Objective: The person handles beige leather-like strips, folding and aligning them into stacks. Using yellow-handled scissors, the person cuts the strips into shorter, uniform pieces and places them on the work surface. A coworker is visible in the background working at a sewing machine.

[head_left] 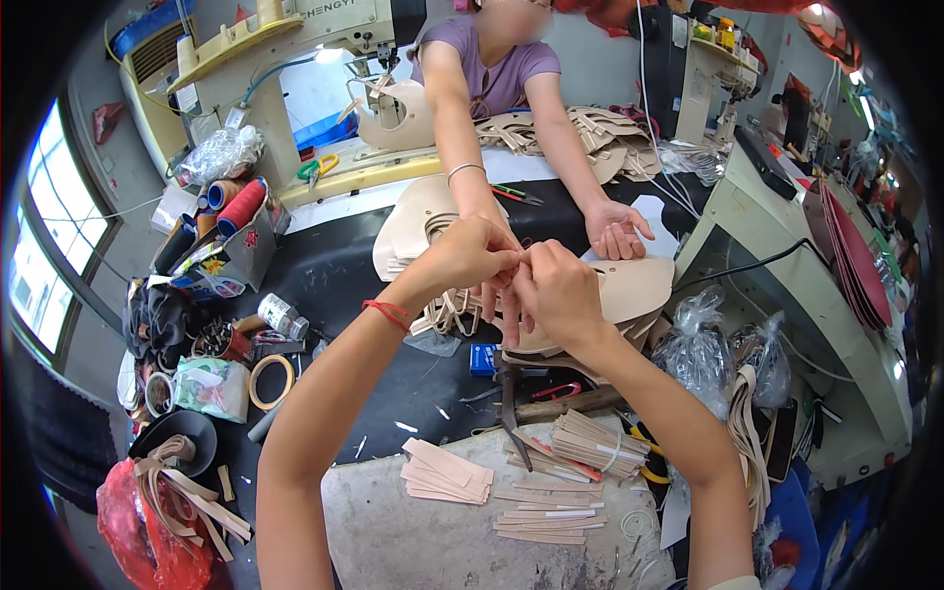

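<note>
My left hand (466, 254) and my right hand (562, 295) meet over the middle of the bench, fingertips pinched together. Whatever lies between them is too small to make out. Just beneath is a co-worker's hand (506, 310), fingers pointing down and partly hidden by mine. The co-worker's other hand (618, 232) rests palm up beside stacked beige leather pieces (637, 280). Another stack of curved beige pieces (398, 231) lies left of our hands. A red cord circles my left wrist.
Beige strips (447, 472) and a banded bundle (595, 442) lie on a worn grey board (393, 536). Close to my hands are a hammer (507, 393) and a small blue box (483, 359). Thread spools (241, 206) and a tape roll (270, 382) stand left; a sewing machine (369, 39) stands beyond.
</note>
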Demonstrator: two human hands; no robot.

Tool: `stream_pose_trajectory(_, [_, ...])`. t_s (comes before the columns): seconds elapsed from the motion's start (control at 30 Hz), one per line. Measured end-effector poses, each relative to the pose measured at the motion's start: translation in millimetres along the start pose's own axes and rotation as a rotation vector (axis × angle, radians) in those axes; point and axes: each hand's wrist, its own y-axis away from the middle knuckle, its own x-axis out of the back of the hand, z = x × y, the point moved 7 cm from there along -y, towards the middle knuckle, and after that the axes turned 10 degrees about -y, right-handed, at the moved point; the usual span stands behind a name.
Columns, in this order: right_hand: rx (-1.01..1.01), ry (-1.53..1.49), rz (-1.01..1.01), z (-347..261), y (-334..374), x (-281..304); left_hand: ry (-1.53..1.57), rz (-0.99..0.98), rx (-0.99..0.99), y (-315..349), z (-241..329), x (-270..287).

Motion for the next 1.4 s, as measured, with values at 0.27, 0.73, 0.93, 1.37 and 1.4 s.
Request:
stream_pose_trajectory(0.27, [-0.659, -0.779, -0.101, 54, 16, -18, 0.304, 0.000, 0.025, -5, -23, -7])
stream_pose_trajectory(0.73, [-0.558, -0.918, 0.015, 47, 15, -13, 0.415, -0.042, -0.001, 4, -27, -6])
stream_pose_trajectory(0.93, [0.157, -0.496, -0.073, -25, 14, 8, 0.461, -0.021, 0.025, 2, -38, -6])
stream_pose_trajectory(1.37, [-0.110, -0.493, -0.097, 20, 6, 8, 0.519, 0.023, 0.011, 8, -30, -9])
stream_pose_trajectory(1.4, [-0.122, -0.508, -0.125, 22, 5, 5, 0.520, 0.027, 0.005, 9, -31, -10])
